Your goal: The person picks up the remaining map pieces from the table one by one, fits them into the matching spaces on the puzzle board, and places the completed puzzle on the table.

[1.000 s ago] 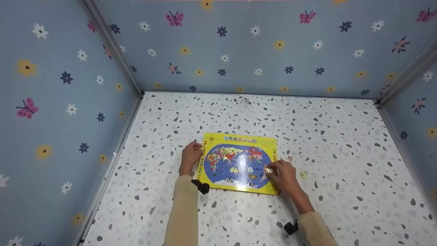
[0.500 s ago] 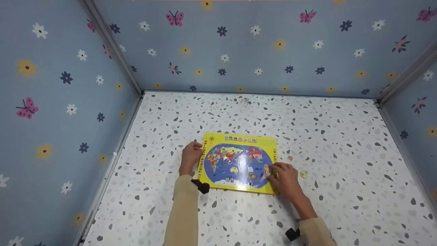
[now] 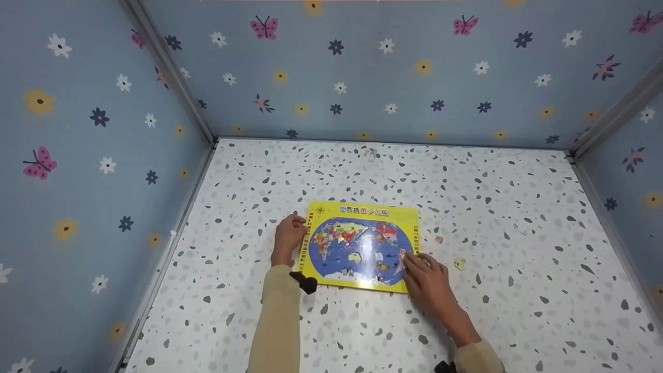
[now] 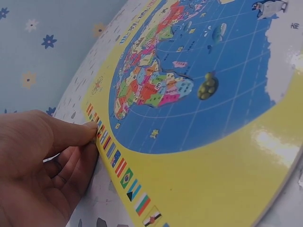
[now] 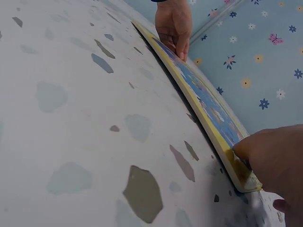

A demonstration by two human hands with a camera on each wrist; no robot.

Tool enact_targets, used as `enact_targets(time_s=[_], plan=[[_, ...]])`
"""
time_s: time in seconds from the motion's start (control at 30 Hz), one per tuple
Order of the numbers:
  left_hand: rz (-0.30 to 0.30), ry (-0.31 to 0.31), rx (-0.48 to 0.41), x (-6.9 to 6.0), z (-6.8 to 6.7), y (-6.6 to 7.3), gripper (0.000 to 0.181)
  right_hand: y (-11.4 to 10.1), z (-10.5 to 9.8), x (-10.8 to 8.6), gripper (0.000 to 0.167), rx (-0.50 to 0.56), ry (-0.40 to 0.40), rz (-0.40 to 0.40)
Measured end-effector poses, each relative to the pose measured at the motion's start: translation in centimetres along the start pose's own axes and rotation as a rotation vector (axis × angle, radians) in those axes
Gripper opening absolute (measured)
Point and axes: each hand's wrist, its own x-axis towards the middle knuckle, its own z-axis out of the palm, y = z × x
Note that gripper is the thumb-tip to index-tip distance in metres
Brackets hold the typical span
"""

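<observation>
A yellow-bordered world map puzzle board (image 3: 336, 281) lies flat on the speckled table, its blue oval filled with coloured land pieces. At its left edge, my left hand (image 3: 288, 239) pinches the rim; the left wrist view shows the thumb (image 4: 78, 135) against the flag strip, fingers curled beside and below. My right hand (image 3: 431, 284) lies over the lower right of the board, fingertips pressing at the pink South America piece (image 3: 400, 259), which they partly cover. Close up in the right wrist view, the right hand (image 5: 274, 158) touches the board's corner area.
Right of the board lie a small yellowish piece (image 3: 459, 264) and a smaller pinkish piece (image 3: 439, 239). Something small and pale (image 3: 372, 153) sits near the back wall. Flower-patterned panels (image 3: 336, 77) enclose the table at the back and both sides.
My right hand held a small yellowish piece over the board's right side a second ago; that piece is now out of sight. The hand has slid slightly down, fingers flatter. The left hand stays put.
</observation>
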Motion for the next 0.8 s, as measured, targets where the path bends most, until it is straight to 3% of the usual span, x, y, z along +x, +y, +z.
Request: enact_targets(time_s=[0.2, 0.47, 0.8], plan=[[0.026, 0.008, 0.020, -0.1, -0.1, 0.1, 0.022, -0.2, 0.2, -0.7, 0.051, 0.026, -0.013, 0.030], [0.003, 0.013, 0.022, -0.3, 0.0, 0.1, 0.024, -0.3, 0.1, -1.4, 0.046, 0.070, -0.013, 0.059], [-0.007, 0.012, 0.009, -0.1, 0.0, 0.2, 0.021, -0.2, 0.4, -1.8, 0.035, 0.089, 0.117, -0.007]])
